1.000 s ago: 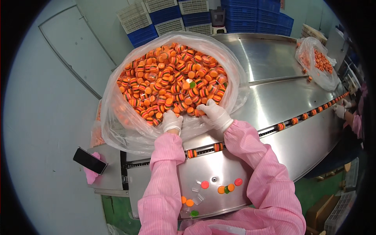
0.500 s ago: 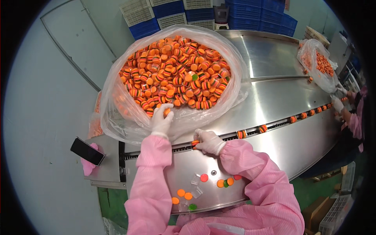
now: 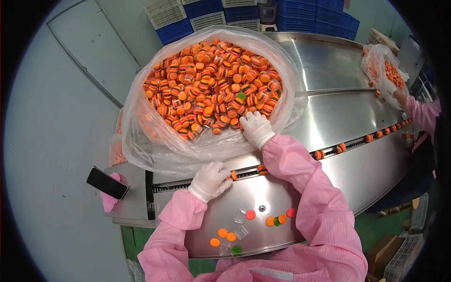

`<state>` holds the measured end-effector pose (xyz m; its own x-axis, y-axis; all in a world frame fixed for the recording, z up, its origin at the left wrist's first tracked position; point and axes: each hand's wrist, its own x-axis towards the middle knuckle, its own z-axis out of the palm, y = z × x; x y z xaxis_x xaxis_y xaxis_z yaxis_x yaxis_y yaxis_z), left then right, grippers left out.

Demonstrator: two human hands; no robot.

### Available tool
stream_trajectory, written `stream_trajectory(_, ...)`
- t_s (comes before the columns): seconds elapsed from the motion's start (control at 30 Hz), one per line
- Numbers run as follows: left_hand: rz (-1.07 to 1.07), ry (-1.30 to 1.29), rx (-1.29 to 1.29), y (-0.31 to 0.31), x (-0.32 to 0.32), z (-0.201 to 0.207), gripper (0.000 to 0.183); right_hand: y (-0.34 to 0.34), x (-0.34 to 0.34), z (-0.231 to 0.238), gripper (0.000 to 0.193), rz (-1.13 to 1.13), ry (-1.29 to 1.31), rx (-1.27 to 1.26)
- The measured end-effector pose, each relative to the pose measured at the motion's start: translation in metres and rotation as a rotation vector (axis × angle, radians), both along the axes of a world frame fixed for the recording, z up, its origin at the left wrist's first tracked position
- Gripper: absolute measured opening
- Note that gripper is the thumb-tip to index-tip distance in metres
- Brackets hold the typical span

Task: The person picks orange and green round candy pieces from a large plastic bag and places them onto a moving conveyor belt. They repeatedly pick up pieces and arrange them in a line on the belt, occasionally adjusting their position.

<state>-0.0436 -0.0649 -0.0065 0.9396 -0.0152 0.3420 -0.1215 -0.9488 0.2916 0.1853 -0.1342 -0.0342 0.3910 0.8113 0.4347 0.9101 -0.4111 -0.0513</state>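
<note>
My left hand (image 3: pixel 211 181), in a white glove, is at the narrow conveyor slot, its fingers closed on a striped orange, red and green layered candy (image 3: pixel 233 175) at the track. My right hand (image 3: pixel 258 130), also gloved, reaches over the near right rim of a large clear plastic bag (image 3: pixel 162 152). Its fingers are slightly apart against the heap of wrapped layered candies (image 3: pixel 202 89); the fingertips are partly hidden. Another layered candy (image 3: pixel 262 169) sits on the track just right of my left hand.
Loose orange discs (image 3: pixel 222 232), a green disc (image 3: pixel 236 250), red discs and clear wrapper bits lie on the steel table (image 3: pixel 277 239) before me. A black phone (image 3: pixel 107 183) rests at the left. A co-worker's arm (image 3: pixel 416 110) reaches to a second bag (image 3: pixel 376 70) at far right.
My left hand has come from the bag down to the track. My right hand has left the track for the candy heap. Candies on the track have shifted right. The co-worker's hand moved to their bag.
</note>
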Motion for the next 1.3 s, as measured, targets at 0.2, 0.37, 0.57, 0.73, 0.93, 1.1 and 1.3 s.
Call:
stream_trajectory(0.2, 0.637, -0.089, -0.201, 0.067, 0.090, -0.018, 0.029, 0.011, -0.017, 0.004, 0.010, -0.009, -0.082, 0.050)
stream_trajectory(0.37, 0.838, 0.266, -0.048, 0.069, 0.127, -0.025, 0.043, 0.003, -0.008, -0.005, 0.009, 0.127, -0.054, 0.169)
stream_trajectory(0.57, 0.874, 0.303, -0.076, 0.069, 0.117, -0.029, 0.038, -0.051, -0.055, 0.024, 0.011, 0.557, 0.677, 0.243)
stream_trajectory(0.73, 0.693, -0.092, -0.294, 0.073, 0.094, -0.038, 0.024, -0.070, -0.066, -0.013, 0.018, 0.508, 0.771, 0.002)
stream_trajectory(0.93, 0.364, -0.319, -0.358, 0.010, 0.046, -0.007, 0.019, -0.097, -0.051, -0.020, 0.015, 0.490, 0.756, 0.113)
stream_trajectory(1.1, 0.092, 0.006, -0.028, -0.024, 0.008, -0.015, 0.022, -0.117, -0.019, -0.019, 0.016, 0.263, 0.591, 0.019)
stream_trajectory(1.3, 0.129, 0.020, 0.026, -0.014, -0.005, -0.022, 0.024, -0.200, 0.017, 0.028, 0.029, -0.334, 0.259, -0.028)
